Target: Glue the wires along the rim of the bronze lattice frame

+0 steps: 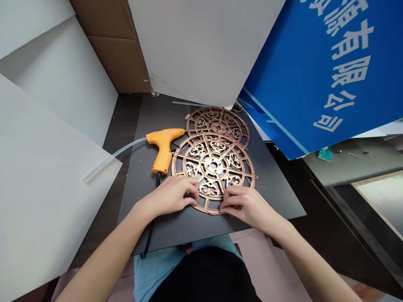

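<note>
Two round openwork wooden discs with scrollwork and spokes lie overlapping on the dark board. The near disc (213, 165) partly covers the far disc (233, 121), and thin reddish wires run along their rings. My left hand (178, 193) is closed, its thumb and fingers pinched at the near disc's lower left rim. At the lower right rim, my right hand (242, 204) pinches the edge with curled fingertips. Whether a wire is also between the fingers of either hand is hidden. Left of the discs lies an orange hot glue gun (163, 147), its nozzle toward them.
A clear glue stick (115, 155) sticks out of the gun's back, over a white panel (47, 180). The black cord (149, 235) runs off the near edge of the dark board (273, 188). White panels, cardboard (110, 46) and a blue sign (315, 75) stand around the back.
</note>
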The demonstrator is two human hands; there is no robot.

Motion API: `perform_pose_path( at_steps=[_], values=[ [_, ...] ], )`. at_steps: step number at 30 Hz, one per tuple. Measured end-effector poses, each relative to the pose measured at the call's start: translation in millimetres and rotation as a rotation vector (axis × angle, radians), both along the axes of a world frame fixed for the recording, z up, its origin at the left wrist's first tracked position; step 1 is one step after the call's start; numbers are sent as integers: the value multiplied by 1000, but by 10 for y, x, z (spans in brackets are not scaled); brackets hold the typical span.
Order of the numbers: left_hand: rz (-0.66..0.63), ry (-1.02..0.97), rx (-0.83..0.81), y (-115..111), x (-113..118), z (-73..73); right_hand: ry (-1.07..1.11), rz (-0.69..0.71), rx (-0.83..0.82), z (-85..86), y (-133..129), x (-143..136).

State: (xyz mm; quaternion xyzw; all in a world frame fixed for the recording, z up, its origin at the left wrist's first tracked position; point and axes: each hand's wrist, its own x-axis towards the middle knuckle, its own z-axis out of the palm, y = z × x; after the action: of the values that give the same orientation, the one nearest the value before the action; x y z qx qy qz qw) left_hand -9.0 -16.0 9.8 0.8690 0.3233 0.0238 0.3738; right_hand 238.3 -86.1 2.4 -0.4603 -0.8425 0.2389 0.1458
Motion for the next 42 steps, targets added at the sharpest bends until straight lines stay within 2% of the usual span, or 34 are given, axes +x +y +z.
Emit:
perform_pose_path(
  at_steps=[13, 25, 34, 42],
  values=[
    [17, 3, 11, -12, 17, 21, 104, -122, -118, -51, -19, -163],
    [14, -12, 89, -95, 46, 0, 120, -165, 76, -156, -142, -309],
    [-39, -71, 260, -168, 18, -90, 85, -213, 239, -223, -246, -363],
    [-109, -126, 497, -251, 19, -241, 12, -298, 283, -190, -331, -484]
  ],
)
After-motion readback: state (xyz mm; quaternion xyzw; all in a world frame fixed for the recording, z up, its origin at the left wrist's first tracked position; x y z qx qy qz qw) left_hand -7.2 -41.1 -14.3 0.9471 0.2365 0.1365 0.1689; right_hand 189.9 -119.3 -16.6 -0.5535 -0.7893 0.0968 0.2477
